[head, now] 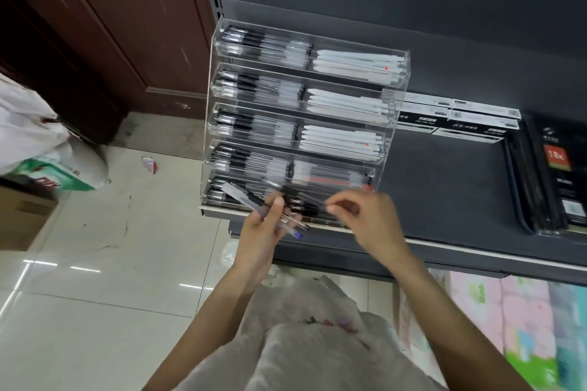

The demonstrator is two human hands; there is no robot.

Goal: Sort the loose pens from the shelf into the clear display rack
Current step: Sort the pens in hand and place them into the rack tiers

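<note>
Left: my left hand (265, 225) grips a small bundle of pens (254, 205), thumb across the barrels, caps pointing up-left and tips down-right; one tip is blue. The bundle hangs just in front of the lowest tier of the clear rack (305, 111), near its left compartments.

Centre: the rack stands on the grey shelf (444, 187), five stepped tiers. Left compartments hold black-grip clear pens; right compartments hold white pens on the upper three tiers and clear pens with red below. All tiers look well stocked.

Right: my right hand (365, 216) pinches one dark pen (305, 197) by its end between thumb and forefinger, its far end overlapping the bundle. The frame is blurred, so I cannot tell whether it is clear of the bundle.

Step in hand, as I judge it: separating one pen for filing. Next move calls for matching its type to a compartment and laying it in lengthwise.
</note>
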